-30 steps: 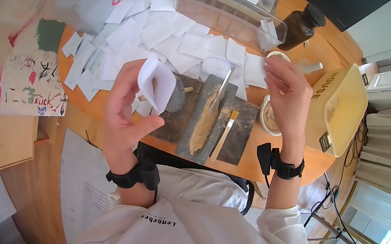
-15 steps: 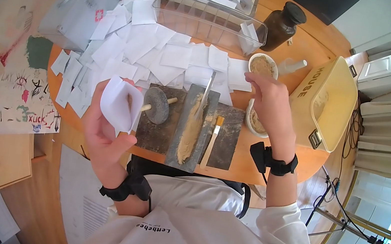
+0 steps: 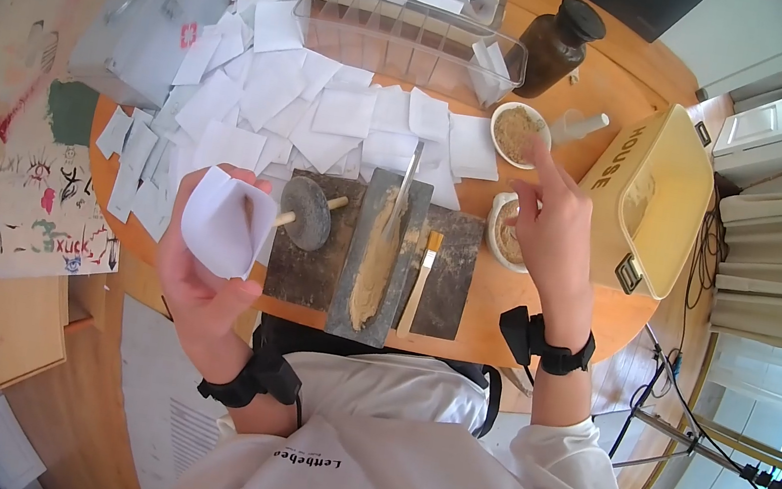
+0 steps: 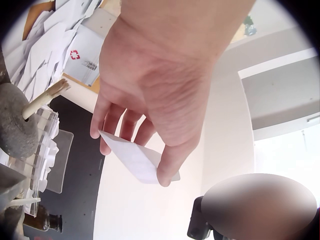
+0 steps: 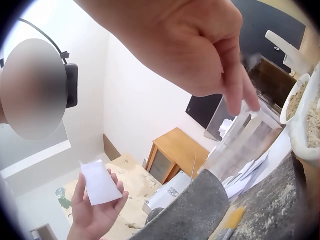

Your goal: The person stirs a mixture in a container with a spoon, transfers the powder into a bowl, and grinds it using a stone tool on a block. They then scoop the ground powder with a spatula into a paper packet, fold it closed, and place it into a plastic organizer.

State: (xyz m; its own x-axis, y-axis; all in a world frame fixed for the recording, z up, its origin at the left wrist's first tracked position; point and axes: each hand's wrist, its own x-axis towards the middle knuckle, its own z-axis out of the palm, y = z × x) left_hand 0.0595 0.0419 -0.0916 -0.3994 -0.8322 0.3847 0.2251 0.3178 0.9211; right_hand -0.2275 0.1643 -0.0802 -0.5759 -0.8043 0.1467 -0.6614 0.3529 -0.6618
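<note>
My left hand (image 3: 199, 241) holds a small white paper packet (image 3: 231, 221) between thumb and fingers, its mouth spread apart. The left wrist view shows the packet (image 4: 132, 160) spanning from fingertips to thumb. My right hand (image 3: 557, 219) hovers over the right side of the table with its index finger extended and the thumb apart from it, nothing visible between them. That fingertip overlaps the rim of a white bowl (image 3: 497, 141) of tan powder in the head view. Partly behind the hand stands a second white vessel (image 3: 496, 228), also with powder inside.
A stone grinding trough (image 3: 344, 288) holds brown powder and a metal tool (image 3: 407, 181). Beside it are a stone wheel (image 3: 306, 217) with a wooden handle and a brush (image 3: 420, 284). Paper packets (image 3: 272, 90), a clear divided box (image 3: 390, 47), dark bottle (image 3: 553, 51) and yellow bin (image 3: 606, 226) surround them.
The left hand has moved left and lower in the head view with the packet. My right hand's index finger has straightened away from the thumb. The view has shifted too.
</note>
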